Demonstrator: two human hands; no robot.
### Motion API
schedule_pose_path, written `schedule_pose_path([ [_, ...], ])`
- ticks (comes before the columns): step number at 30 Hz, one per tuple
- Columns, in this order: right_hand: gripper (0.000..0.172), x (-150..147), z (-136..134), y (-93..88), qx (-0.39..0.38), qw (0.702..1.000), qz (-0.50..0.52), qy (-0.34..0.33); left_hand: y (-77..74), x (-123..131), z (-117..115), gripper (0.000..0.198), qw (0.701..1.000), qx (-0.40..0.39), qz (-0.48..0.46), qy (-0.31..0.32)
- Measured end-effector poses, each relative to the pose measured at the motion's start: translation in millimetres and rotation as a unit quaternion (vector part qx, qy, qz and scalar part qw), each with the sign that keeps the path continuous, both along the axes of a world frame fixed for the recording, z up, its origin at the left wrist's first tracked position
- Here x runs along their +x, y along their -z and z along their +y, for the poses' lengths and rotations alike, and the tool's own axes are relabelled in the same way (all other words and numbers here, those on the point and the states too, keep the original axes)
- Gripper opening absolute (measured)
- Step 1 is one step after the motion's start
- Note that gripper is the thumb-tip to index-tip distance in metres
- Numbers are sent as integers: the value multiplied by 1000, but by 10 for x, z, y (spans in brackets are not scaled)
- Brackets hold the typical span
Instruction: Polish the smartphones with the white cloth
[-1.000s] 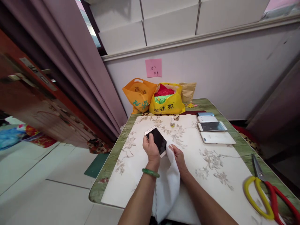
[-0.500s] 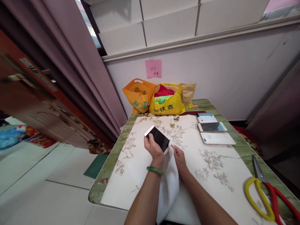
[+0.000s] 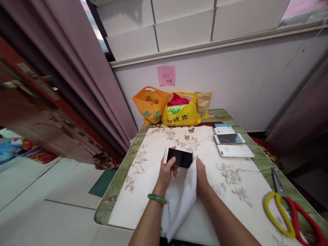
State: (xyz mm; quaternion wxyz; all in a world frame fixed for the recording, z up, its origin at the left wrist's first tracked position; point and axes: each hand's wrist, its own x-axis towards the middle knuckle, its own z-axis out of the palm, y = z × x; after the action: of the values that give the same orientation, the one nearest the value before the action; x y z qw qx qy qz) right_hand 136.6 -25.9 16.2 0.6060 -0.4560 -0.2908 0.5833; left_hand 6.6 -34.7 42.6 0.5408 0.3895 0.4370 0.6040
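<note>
My left hand (image 3: 167, 171) is closed around a white-edged smartphone (image 3: 180, 158), its dark screen facing up and the thumb lying on the glass. A green bangle (image 3: 157, 199) circles that wrist. My right hand (image 3: 201, 172) grips a white cloth (image 3: 182, 198) at the phone's right end. The cloth hangs from there down toward the table's front edge and covers that end's corner. Some right-hand fingers are hidden behind the cloth. Beyond the phone, a small clear bottle with a white cap (image 3: 187, 134) stands upright on the flowered sheet (image 3: 138, 191).
Several phones lie in a column at the right, the nearest a white phone (image 3: 235, 151). Large scissors (image 3: 282, 196) with yellow and red handles rest at the right edge. An orange bag (image 3: 151, 107), a yellow bag (image 3: 183, 116) and a brown pouch (image 3: 203, 101) stand against the wall.
The phone has turned from a steep slant to nearly level, its right end swinging up. My left hand has moved slightly down and left; the cloth now spreads wider below the phone.
</note>
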Motion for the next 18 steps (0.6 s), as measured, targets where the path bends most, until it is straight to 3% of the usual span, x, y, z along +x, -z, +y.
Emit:
schedule_pose_path([
  [3,38,-18,-15,34,3,1000,-7,-16,-72,-14,-84,49,999,-11,22,34],
  [5,39,-28,-19,65,11,999,-27,-19,-105,-5,-114,49,999,-3,46,25],
  [10,35,-43,0,202,73,994,-63,-57,-121,49,-116,48,996,17,55,-66],
  [15,40,-56,4,306,88,986,-98,-104,-94,-7,38,47,973,29,-34,-225],
  [18,38,-31,6,264,56,994,-77,-58,-64,-148,108,41,966,-16,-137,-221],
])
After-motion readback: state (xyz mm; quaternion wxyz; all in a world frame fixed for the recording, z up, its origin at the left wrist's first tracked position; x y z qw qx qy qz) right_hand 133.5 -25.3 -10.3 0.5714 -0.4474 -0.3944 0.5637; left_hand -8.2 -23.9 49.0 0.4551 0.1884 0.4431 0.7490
